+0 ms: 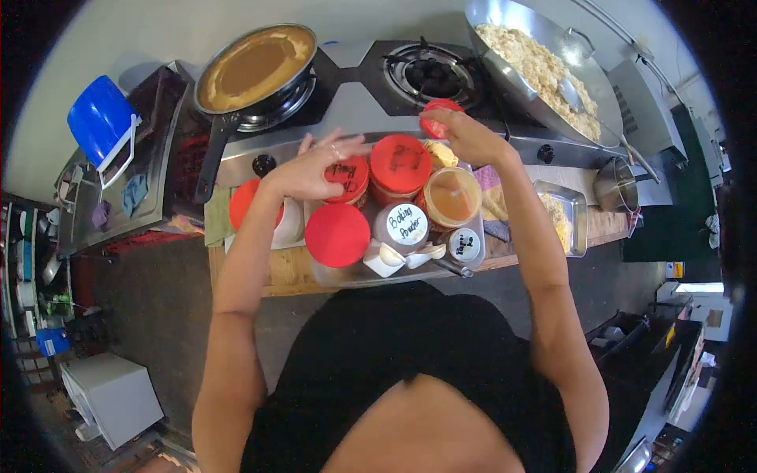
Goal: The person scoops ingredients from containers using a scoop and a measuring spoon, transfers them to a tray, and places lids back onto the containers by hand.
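My right hand (467, 140) grips a red lid (441, 120) near the stove's front edge. Below it stands a jar (453, 197) without a lid, with orange-brown contents. Fingers spread, my left hand (315, 167) lies over a red-lidded jar (347, 175) with handwriting on top; its thumb reaches across that lid. Beside this are another marked red-lidded jar (400, 164), a plain red-lidded jar (339, 235), a jar labelled "Baking Powder" (406, 225) and a small labelled jar (464, 245). White measuring spoons (392, 255) lie in front. These containers share a clear tray (331, 276).
Behind, a pan of brown liquid (256, 67) sits on the left burner, its handle (214, 158) jutting forward. A bare burner (432, 72) is in the middle. At right stand a large wok of food (544, 71) with a ladle, a metal tray (579, 221) and a pot (615, 186).
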`<state>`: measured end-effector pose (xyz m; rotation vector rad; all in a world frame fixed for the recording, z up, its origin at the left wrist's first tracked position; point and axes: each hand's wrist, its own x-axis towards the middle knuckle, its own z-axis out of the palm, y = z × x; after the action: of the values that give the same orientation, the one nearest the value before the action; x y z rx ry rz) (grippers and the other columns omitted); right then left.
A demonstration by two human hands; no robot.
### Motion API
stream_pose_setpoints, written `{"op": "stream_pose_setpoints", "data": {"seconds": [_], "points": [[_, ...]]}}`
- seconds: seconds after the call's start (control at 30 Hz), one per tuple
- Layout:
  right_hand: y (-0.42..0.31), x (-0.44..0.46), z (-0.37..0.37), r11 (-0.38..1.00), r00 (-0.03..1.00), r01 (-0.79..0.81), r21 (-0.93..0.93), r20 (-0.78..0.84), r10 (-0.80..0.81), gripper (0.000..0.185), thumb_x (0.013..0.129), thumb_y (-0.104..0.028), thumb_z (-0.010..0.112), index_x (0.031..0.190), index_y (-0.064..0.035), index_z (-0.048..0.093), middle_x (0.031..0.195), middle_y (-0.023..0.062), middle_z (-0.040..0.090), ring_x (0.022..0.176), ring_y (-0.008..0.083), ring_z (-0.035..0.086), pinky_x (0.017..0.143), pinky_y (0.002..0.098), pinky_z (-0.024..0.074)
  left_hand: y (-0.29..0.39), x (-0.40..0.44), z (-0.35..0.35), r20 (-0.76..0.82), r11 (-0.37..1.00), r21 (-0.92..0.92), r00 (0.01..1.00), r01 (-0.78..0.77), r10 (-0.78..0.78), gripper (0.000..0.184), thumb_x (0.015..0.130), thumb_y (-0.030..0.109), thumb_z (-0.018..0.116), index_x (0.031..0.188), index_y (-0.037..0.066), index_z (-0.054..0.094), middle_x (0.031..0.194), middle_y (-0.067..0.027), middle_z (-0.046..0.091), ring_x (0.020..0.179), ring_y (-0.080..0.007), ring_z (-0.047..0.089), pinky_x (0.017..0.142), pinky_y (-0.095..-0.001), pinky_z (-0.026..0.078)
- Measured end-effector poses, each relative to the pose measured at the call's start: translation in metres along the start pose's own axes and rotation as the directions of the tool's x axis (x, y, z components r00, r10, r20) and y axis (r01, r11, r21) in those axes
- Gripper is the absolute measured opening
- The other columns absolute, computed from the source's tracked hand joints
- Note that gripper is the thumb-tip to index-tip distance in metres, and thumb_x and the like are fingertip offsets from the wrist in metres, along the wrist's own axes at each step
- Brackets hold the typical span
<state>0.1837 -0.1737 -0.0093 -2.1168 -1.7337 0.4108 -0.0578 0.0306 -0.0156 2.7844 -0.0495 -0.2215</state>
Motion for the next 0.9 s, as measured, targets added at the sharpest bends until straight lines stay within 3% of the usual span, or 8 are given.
{"op": "stream_pose_setpoints", "data": {"seconds": [0.1,0.2,0.23,0.33,0.43,0.53,0.63,0.9], "points": [[-0.003,-0.003,0.000,0.999,0.999,-0.040,0.019,0.023,0.039,0.054,0.076,0.003,0.047,0.130,-0.0034,0.047,0.128,0.0213,0.051,0.122,0.0326,0.046,0.103,0.0400,0.0357,0.012,0.009,0.011,-0.292,0.951,0.062,0.917,0.303,-0.273,0.090,0.072,0.055,0.066,0.139,0.004,0.035,0.145,-0.0147,0.033,0.133,-0.0391,0.030,0.109,-0.0521,0.020],[0.007,-0.008,0.008,0.999,0.998,0.007,0.032,-0.059,-0.005,0.050,0.078,0.003,0.045,0.127,-0.0015,0.048,0.127,0.0214,0.052,0.121,0.0341,0.046,0.103,0.0395,0.0355,0.037,0.014,0.015,-0.108,0.853,0.168,0.870,0.494,-0.482,0.087,0.073,0.054,0.065,0.139,0.005,0.037,0.145,-0.0142,0.034,0.134,-0.0368,0.029,0.108,-0.0523,0.020],[0.013,-0.010,0.011,0.999,0.994,0.033,0.037,-0.104,-0.029,0.048,0.079,0.003,0.044,0.126,-0.0006,0.049,0.126,0.0213,0.052,0.121,0.0350,0.047,0.103,0.0395,0.0356,0.039,0.010,0.015,-0.126,0.896,0.090,0.897,0.435,-0.423,0.089,0.073,0.055,0.065,0.138,0.002,0.037,0.142,-0.0177,0.036,0.132,-0.0361,0.032,0.107,-0.0523,0.023],[0.023,-0.023,0.017,0.991,0.988,0.023,0.131,-0.151,-0.003,0.049,0.077,0.004,0.043,0.126,0.0003,0.050,0.126,0.0211,0.053,0.122,0.0328,0.047,0.104,0.0382,0.0346,0.002,0.005,0.023,-0.102,0.992,0.120,0.994,-0.037,0.049,0.093,0.071,0.057,0.066,0.137,-0.002,0.037,0.137,-0.0223,0.040,0.129,-0.0354,0.036,0.105,-0.0506,0.028],[0.019,-0.035,0.018,0.980,0.987,-0.105,0.170,-0.104,0.124,0.046,0.080,0.000,0.047,0.125,-0.0011,0.051,0.126,0.0210,0.053,0.121,0.0315,0.048,0.103,0.0365,0.0351,-0.007,0.010,0.015,-0.218,0.983,0.175,0.972,-0.053,0.091,0.094,0.069,0.055,0.068,0.135,-0.005,0.038,0.132,-0.0248,0.042,0.125,-0.0355,0.040,0.104,-0.0494,0.030],[0.006,-0.042,0.032,0.975,0.978,-0.136,0.175,-0.136,0.161,0.050,0.080,-0.011,0.059,0.128,-0.0039,0.049,0.128,0.0220,0.051,0.121,0.0359,0.046,0.103,0.0400,0.0348,0.031,0.014,0.003,-0.170,0.920,0.104,0.918,0.378,-0.358,0.091,0.068,0.050,0.071,0.134,-0.004,0.040,0.132,-0.0243,0.042,0.124,-0.0365,0.041,0.106,-0.0474,0.029],[-0.006,-0.040,0.057,0.993,0.959,-0.058,0.104,-0.269,0.085,0.083,0.060,-0.034,0.080,0.131,-0.0074,0.046,0.127,0.0243,0.050,0.121,0.0427,0.042,0.103,0.0471,0.0338,0.019,0.016,0.018,-0.142,0.953,0.019,0.944,0.304,-0.298,0.097,0.062,0.051,0.074,0.134,-0.004,0.040,0.132,-0.0216,0.043,0.122,-0.0395,0.041,0.100,-0.0482,0.037],[-0.032,-0.038,0.061,0.993,0.975,-0.114,-0.041,-0.196,0.104,0.104,0.057,-0.040,0.083,0.142,-0.0140,0.029,0.135,0.0236,0.043,0.129,0.0418,0.033,0.109,0.0490,0.0212,0.011,0.028,0.006,-0.021,0.989,-0.024,0.989,0.145,-0.146,0.096,0.063,0.044,0.074,0.136,-0.005,0.036,0.136,-0.0257,0.040,0.126,-0.0402,0.039,0.107,-0.0410,0.031]]}}
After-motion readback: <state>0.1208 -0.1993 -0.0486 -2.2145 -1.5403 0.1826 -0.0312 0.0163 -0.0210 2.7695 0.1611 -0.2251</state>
